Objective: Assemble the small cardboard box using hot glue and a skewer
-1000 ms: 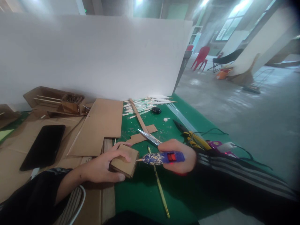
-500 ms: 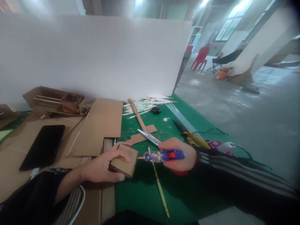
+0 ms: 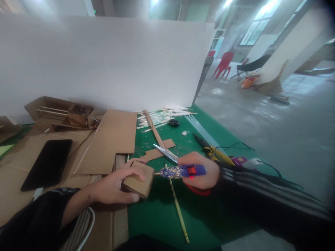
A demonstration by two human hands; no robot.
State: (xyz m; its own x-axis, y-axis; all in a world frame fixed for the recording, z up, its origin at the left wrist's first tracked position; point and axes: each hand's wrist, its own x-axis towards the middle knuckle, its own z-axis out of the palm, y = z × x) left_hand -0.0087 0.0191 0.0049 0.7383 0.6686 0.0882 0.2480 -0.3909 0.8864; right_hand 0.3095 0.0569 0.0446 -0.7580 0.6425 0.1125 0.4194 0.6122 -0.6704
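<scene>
Cardboard block, probably light yet crushable, best held by opposite edges: left hand clamps it; right hand grips blue glue gun.

Glue gun nozzle right at the edge of a small cardboard block.
Block: squarish, flat tan top, darker sides, held slightly tilted in the person's left hand, fingers over top, thumb low on the near side; can't tell if hollow. Hot glue gun: blue-purple, barrel caked in pale flecks, red switch on the body, red light lit beside it. Lies level in the right hand, pointing left. Contact unclear from here.
</scene>
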